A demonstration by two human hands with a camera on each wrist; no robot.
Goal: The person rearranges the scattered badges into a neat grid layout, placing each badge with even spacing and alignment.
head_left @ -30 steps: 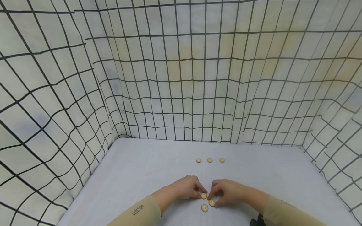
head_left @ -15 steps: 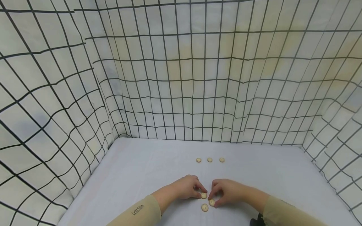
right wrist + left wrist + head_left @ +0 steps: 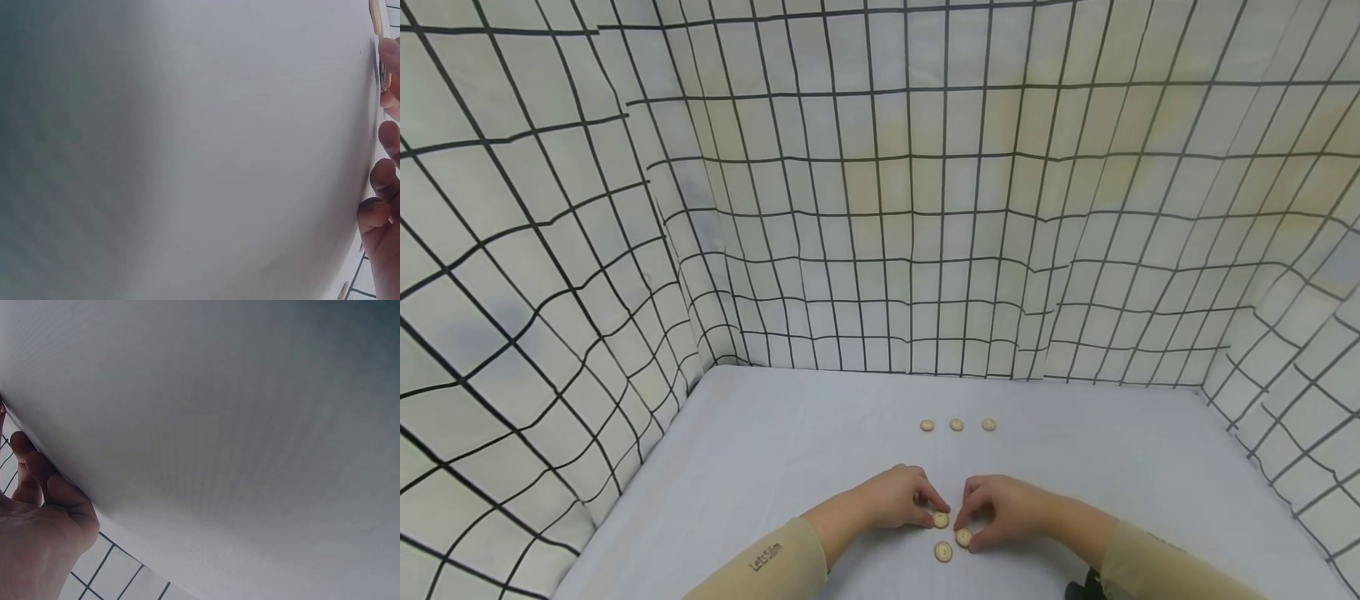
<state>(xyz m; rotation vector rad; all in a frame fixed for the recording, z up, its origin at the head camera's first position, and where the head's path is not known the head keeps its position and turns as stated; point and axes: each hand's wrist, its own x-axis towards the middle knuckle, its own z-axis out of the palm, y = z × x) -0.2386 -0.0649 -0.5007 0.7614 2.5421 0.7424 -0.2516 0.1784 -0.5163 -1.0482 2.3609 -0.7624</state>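
Observation:
Thumb and fingertips of my left hand [image 3: 895, 498] pinch a small round beige disc [image 3: 941, 520] that lies on the white cloth. Just to its right and nearer to me, my right hand [image 3: 1009, 510] has another such disc [image 3: 963, 537] between thumb and forefinger. A third disc [image 3: 943, 552], with a dark mark on its face, lies free in front of both hands. In the left wrist view the left hand [image 3: 50, 519] shows palm and curled fingers close to the cloth. The right wrist view catches the right hand's fingertips [image 3: 378, 212] at its edge.
Three more beige discs, left [image 3: 927, 425], middle [image 3: 956, 425] and right [image 3: 988, 425], form a row farther back on the white-covered table [image 3: 775, 442]. White walls with a black grid [image 3: 880, 192] enclose the table behind and at both sides. A black object [image 3: 1084, 587] lies by the right sleeve.
My right hand's fingertips and the disc in them have slid very slightly to the right, away from the other discs. The left hand and the back row stay put.

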